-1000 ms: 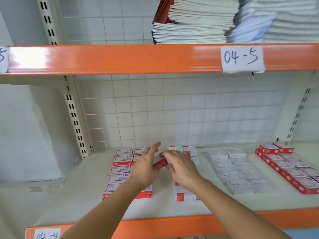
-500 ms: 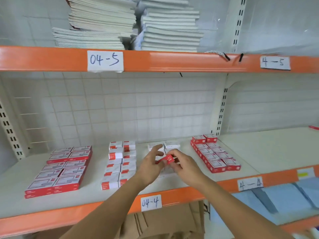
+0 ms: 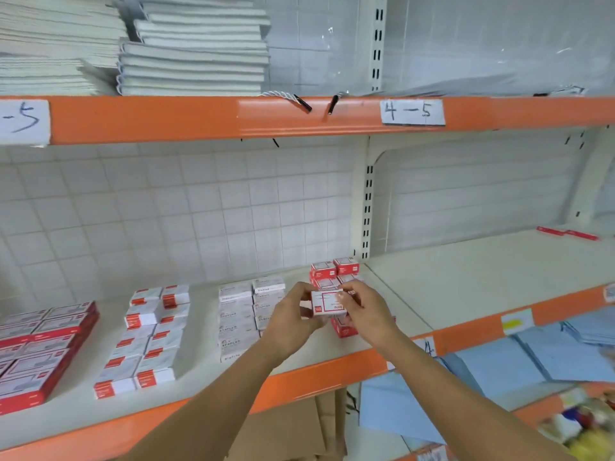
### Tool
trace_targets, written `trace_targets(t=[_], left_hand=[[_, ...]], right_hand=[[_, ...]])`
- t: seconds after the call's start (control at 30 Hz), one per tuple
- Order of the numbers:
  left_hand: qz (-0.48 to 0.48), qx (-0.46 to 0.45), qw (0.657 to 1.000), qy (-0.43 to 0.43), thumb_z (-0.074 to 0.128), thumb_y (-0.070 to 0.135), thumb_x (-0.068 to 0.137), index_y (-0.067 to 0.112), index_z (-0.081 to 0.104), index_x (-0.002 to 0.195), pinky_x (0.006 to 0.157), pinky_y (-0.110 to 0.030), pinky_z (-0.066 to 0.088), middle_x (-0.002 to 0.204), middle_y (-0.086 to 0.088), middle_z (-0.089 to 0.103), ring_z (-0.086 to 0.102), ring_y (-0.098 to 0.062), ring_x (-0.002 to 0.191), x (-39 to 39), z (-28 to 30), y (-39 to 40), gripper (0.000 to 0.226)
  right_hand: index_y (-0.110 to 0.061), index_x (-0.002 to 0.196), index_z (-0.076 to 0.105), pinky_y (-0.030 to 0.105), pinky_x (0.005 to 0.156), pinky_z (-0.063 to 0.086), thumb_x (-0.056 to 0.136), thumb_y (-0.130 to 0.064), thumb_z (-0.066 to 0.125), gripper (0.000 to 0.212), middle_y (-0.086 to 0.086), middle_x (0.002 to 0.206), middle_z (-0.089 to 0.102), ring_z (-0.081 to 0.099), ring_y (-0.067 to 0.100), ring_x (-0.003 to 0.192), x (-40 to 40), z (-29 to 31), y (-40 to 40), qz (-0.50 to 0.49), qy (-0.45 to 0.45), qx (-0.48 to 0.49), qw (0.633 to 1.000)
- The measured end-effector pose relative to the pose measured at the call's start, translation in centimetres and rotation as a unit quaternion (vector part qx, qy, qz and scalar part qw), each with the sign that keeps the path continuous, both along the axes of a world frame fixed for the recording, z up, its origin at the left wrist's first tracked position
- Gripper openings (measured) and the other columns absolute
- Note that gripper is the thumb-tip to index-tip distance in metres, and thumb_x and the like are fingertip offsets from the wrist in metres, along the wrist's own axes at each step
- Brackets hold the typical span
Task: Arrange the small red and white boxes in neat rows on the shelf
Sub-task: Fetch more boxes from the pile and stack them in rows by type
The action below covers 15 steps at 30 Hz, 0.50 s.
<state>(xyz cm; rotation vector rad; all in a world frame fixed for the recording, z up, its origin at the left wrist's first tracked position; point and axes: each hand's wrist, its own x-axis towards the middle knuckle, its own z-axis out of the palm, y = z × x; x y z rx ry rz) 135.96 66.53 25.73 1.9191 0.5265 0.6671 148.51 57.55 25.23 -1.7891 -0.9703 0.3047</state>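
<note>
Above shelf [image 3: 332, 347], both hands pinch box [image 3: 327, 303]

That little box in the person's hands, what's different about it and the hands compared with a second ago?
Both hands carried the small box rightward along the shelf, from the white packs to the red stack by the upright. The left hand and right hand now show its white face, not its red edge. The rows on the shelf stayed put.

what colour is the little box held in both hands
The box is white with a red outlined frame and a small red mark on its face, seen in the head view.
</note>
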Motion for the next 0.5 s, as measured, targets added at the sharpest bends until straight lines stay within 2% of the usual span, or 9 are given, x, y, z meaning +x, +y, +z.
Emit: trace_targets(t=[0.1,0.2,0.27,0.33,0.4,0.5], left_hand=[[0.024,0.023,0.999,0.005,0.07,0.012,0.082,0.024,0.05,0.104,0.066,-0.022,0.05,0.103,0.007,0.062,0.063,-0.014,0.083,1.7,0.3,1.0,0.032],[0.029,0.032,0.999,0.002,0.071,0.011,0.082,0.025,0.051,0.102,0.066,-0.017,0.051,0.101,0.007,0.064,0.063,-0.01,0.082,3.2,0.3,2.2,0.031],[0.012,0.014,1.0,0.0,0.069,0.005,0.082,0.025,0.054,0.101,0.067,-0.016,0.052,0.101,0.004,0.065,0.063,-0.011,0.082,4.2,0.3,2.7,0.032],[-0.006,-0.022,1.0,-0.007,0.066,-0.002,0.083,0.023,0.056,0.104,0.074,-0.022,0.055,0.103,-0.002,0.066,0.064,-0.016,0.084,5.0,0.4,3.1,0.034],[0.0,-0.112,0.993,-0.048,0.064,-0.003,0.084,0.021,0.054,0.113,0.083,-0.035,0.056,0.108,-0.009,0.065,0.064,-0.024,0.088,5.7,0.6,3.2,0.038],[0.019,-0.335,0.936,-0.109,0.064,0.011,0.089,0.014,0.042,0.124,0.085,-0.038,0.055,0.103,-0.019,0.065,0.064,-0.029,0.083,7.1,1.2,3.0,0.041]], right_hand=[[-0.017,0.125,0.054,0.035,0.085,0.052,0.095,-0.018,0.054,0.031,0.006,0.111,0.065,0.062,0.017,0.09,1.7,0.5,0.2,0.041,0.023,0.008,0.999],[-0.026,0.135,0.046,0.03,0.09,0.05,0.089,-0.011,0.061,0.05,-0.001,0.121,0.062,0.058,0.012,0.1,3.2,0.5,0.6,0.098,0.002,-0.015,0.995],[-0.027,0.141,0.039,0.029,0.09,0.049,0.088,-0.009,0.063,0.061,-0.004,0.126,0.056,0.056,0.012,0.1,4.2,0.3,1.0,0.09,-0.064,-0.052,0.993],[-0.023,0.137,0.044,0.027,0.088,0.048,0.086,-0.01,0.064,0.056,-0.002,0.127,0.054,0.056,0.013,0.101,5.2,0.1,1.6,0.06,-0.137,-0.065,0.987],[-0.02,0.123,0.053,0.028,0.082,0.049,0.084,-0.015,0.068,0.042,-0.001,0.118,0.06,0.059,0.014,0.095,5.7,-0.1,2.2,0.034,-0.143,-0.039,0.988],[-0.023,0.098,0.051,0.031,0.066,0.046,0.08,-0.033,0.072,0.03,-0.009,0.093,0.06,0.058,0.014,0.08,5.9,-0.1,3.4,-0.046,-0.151,-0.012,0.987]])
